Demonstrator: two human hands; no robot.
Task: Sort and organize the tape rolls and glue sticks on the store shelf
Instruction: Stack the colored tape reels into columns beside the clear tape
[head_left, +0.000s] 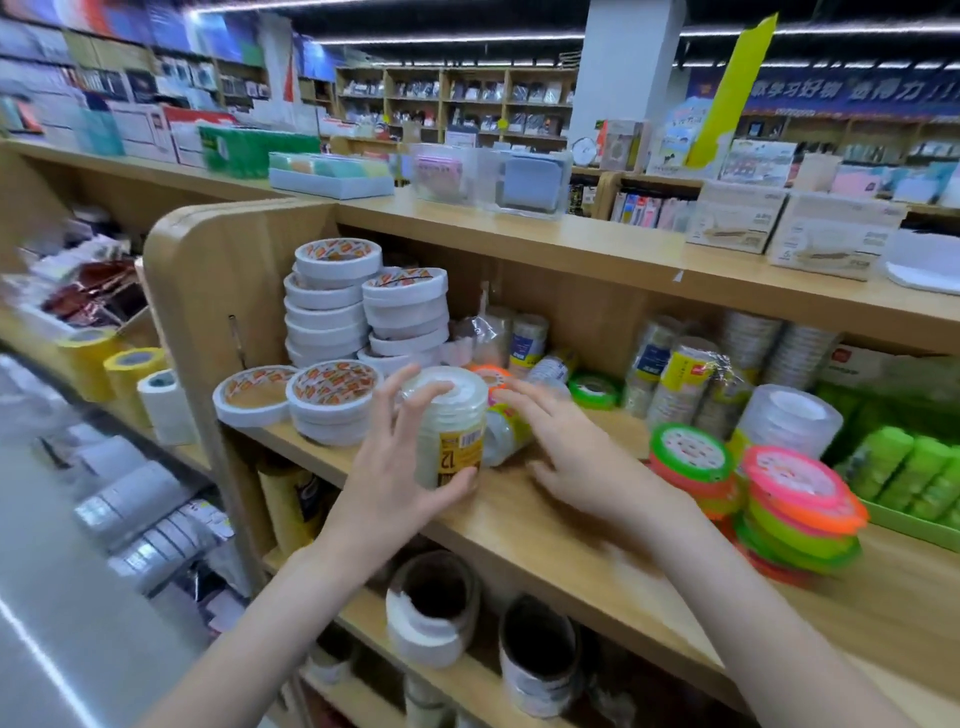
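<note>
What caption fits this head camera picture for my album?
Left hand grips an upright clear tape pack; right hand reaches beside it.

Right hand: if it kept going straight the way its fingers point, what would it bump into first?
Probably the clear tape pack lying on its side under the right hand's fingertips; depth is unclear.

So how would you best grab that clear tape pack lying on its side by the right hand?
Probably around its round middle, from above. The lying tape pack rests on the shelf with its curved side up; the upright pack in the left hand blocks its left end.
</note>
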